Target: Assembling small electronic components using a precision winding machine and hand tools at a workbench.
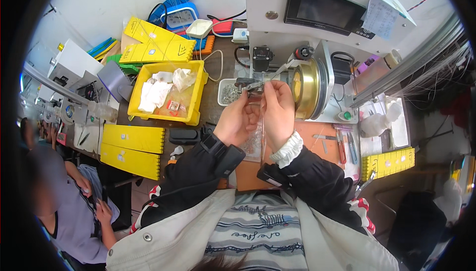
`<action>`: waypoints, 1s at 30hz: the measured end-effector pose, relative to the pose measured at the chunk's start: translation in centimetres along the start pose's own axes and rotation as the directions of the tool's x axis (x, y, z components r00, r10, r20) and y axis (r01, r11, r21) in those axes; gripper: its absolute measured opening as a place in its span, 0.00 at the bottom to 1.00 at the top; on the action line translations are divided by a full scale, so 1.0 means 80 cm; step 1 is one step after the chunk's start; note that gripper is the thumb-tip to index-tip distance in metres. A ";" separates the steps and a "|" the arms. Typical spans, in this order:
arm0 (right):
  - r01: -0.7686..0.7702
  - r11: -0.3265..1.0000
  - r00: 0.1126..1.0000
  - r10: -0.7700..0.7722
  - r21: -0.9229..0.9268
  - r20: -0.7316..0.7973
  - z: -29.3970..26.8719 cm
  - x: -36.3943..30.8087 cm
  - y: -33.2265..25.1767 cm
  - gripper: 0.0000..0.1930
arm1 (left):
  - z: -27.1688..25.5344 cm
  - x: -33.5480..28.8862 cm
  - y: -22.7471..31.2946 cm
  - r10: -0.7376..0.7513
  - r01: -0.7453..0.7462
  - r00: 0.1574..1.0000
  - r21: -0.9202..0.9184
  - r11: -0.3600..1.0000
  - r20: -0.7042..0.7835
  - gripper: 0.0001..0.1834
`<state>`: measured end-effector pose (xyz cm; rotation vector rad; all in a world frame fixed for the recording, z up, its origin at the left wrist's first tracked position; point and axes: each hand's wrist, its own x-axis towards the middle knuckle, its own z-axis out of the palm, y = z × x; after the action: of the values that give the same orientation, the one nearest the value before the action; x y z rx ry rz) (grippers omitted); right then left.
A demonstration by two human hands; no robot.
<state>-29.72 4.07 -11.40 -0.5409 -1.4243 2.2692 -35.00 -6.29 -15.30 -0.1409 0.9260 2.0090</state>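
Note:
Both my hands are together in front of the machine's small metal head [254, 83]. My left hand [235, 121] has its fingers curled in, thumb and fingertips pinched near that head. My right hand [278, 112] pinches close beside it, with thumb and forefinger pressed together. What the fingertips hold is too small to name. A thin, pale strand [263, 127] seems to hang between the hands. Just right of my right hand stands a gold-coloured wheel [308, 90] on the machine. A white dish [219, 94] of small shiny metal pieces sits beyond my left hand.
A yellow bin [195, 95] with crumpled white paper stands left. Yellow notched strips [133, 139] lie nearer. Red-handled pliers [341, 147] and a blue-handled tool [352, 148] rest right on the orange-brown mat [312, 144]. A dark screen [322, 9] is above. Another person [74, 216] sits left.

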 end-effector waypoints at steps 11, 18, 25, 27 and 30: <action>0.308 0.896 0.944 -0.330 -0.320 -0.016 -0.016 0.025 0.039 0.06 | 0.004 0.012 0.022 0.431 -0.283 0.893 0.579 0.765 -0.133 0.07; -0.030 0.990 0.996 0.019 0.138 0.085 -0.010 0.008 -0.003 0.05 | 0.063 -0.007 0.049 0.821 -0.540 0.351 0.814 -0.215 0.450 0.05; -0.020 0.972 0.984 -0.022 0.235 0.175 -0.010 -0.012 -0.013 0.06 | 0.082 -0.027 0.055 0.639 -0.442 0.277 0.685 -0.579 0.718 0.03; -0.038 0.965 0.968 -0.030 0.261 0.249 -0.013 -0.028 -0.026 0.06 | 0.084 -0.047 0.049 0.618 -0.455 0.257 0.657 -0.601 0.743 0.03; -0.143 0.958 0.948 0.060 0.249 0.314 -0.044 -0.053 -0.020 0.06 | 0.077 -0.057 0.028 0.592 -0.505 0.249 0.624 -0.597 0.767 0.05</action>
<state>-24.10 5.15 -10.94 -0.1883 -1.2086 2.6665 -32.46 -6.09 -7.72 1.7909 2.8594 1.5002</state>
